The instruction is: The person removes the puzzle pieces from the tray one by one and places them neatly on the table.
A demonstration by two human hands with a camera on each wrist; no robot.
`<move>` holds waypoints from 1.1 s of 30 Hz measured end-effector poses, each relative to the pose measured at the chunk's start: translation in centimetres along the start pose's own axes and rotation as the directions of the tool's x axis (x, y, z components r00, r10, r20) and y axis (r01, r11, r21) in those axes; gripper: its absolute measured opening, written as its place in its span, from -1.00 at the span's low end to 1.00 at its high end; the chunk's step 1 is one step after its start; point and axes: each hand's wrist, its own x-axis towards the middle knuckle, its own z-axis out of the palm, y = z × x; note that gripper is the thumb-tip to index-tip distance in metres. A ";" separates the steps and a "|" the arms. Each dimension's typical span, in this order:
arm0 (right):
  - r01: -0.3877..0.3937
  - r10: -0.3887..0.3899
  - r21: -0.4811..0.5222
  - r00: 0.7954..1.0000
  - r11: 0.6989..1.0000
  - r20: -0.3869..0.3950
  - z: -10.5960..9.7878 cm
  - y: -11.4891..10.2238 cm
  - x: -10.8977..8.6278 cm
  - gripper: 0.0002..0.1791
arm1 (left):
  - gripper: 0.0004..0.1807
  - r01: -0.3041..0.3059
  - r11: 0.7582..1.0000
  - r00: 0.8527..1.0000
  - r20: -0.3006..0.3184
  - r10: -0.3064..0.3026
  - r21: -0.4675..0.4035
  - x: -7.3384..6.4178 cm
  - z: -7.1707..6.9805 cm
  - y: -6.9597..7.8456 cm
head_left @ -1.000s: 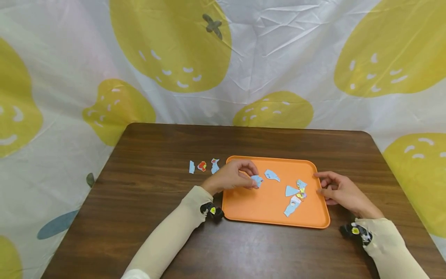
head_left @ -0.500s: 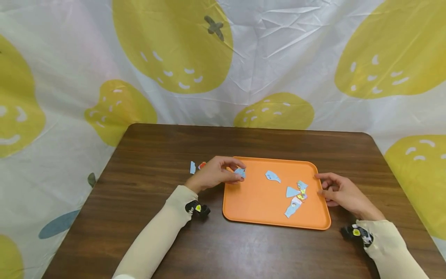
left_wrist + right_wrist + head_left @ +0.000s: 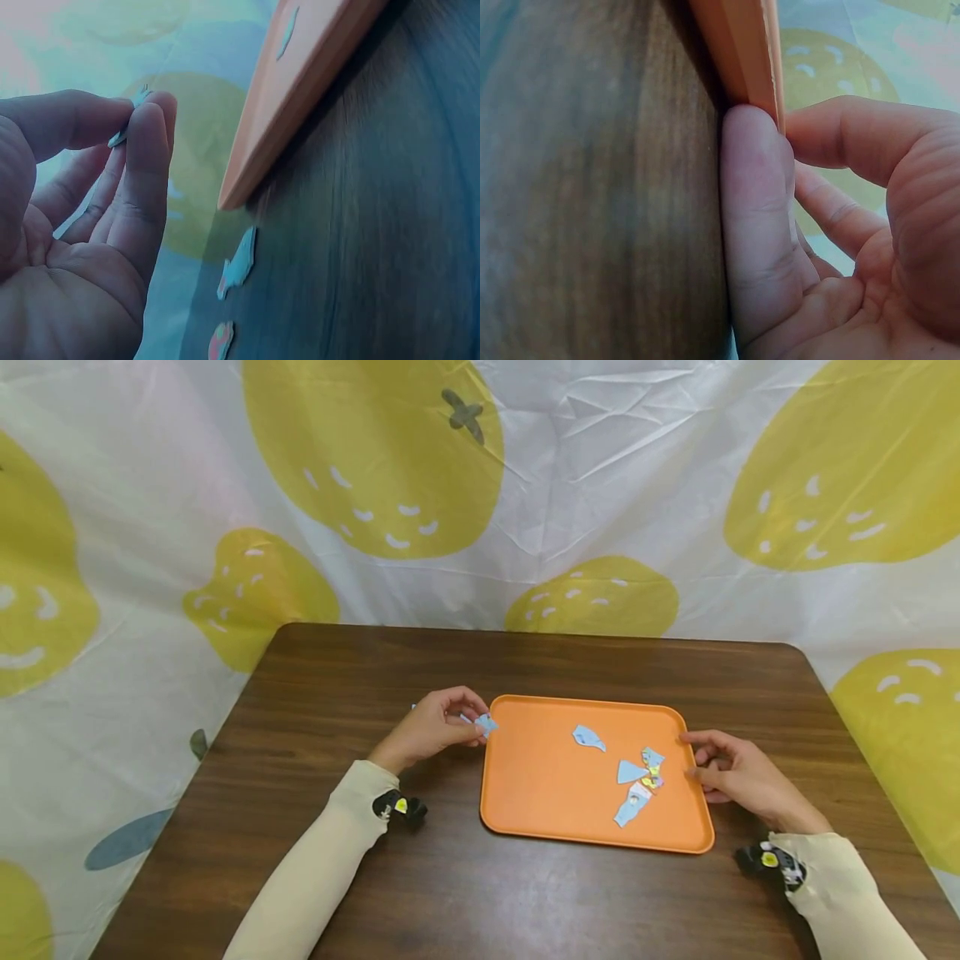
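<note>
My left hand (image 3: 431, 727) pinches a small light-blue puzzle piece (image 3: 487, 724) between thumb and fingertips, just off the left rim of the orange tray (image 3: 555, 802). The left wrist view shows that piece (image 3: 117, 139) almost edge-on. At the opposite side, my right hand (image 3: 742, 777) grips the tray's right rim, fingers against its outer wall (image 3: 742, 52). Inside the tray lie a curved blue piece (image 3: 589, 737), a blue triangular piece (image 3: 631, 772), a long blue-and-white piece (image 3: 633, 804) and a cluster of yellow-patterned pieces (image 3: 652, 766).
On the brown wooden table (image 3: 360, 677), left of the tray, lie a blue piece (image 3: 238, 262) and a red-and-yellow piece (image 3: 220, 341); my left hand mostly covers them in the head view. A cloth with yellow fruit prints (image 3: 592, 597) hangs behind the table.
My left hand has carried its puzzle piece leftward from over the tray to beyond the left rim, covering the loose pieces there. My right hand stays on the tray's right rim.
</note>
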 end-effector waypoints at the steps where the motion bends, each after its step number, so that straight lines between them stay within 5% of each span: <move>1: 0.000 0.000 0.002 1.000 1.000 0.001 0.0 0.0 0.0 -0.28 | -0.69 0.003 1.000 1.000 -0.008 -0.004 -0.003 -0.1 -0.1 -0.1; 8: -0.001 0.001 0.014 1.000 1.000 0.003 -0.1 -0.1 -0.2 -0.29 | -0.58 0.019 0.999 0.998 -0.054 -0.021 -0.037 -0.8 -1.3 -0.2; 16: -0.005 0.005 0.010 1.000 1.000 0.003 0.0 0.1 -0.2 -0.29 | -0.59 -0.005 0.997 0.992 -0.126 0.015 0.077 -1.7 -3.2 -0.9; 33: -0.004 0.004 0.001 1.000 1.000 0.002 0.0 0.0 -0.2 -0.30 | -0.56 0.016 0.997 0.973 -0.230 0.002 0.075 -3.3 -6.1 -1.2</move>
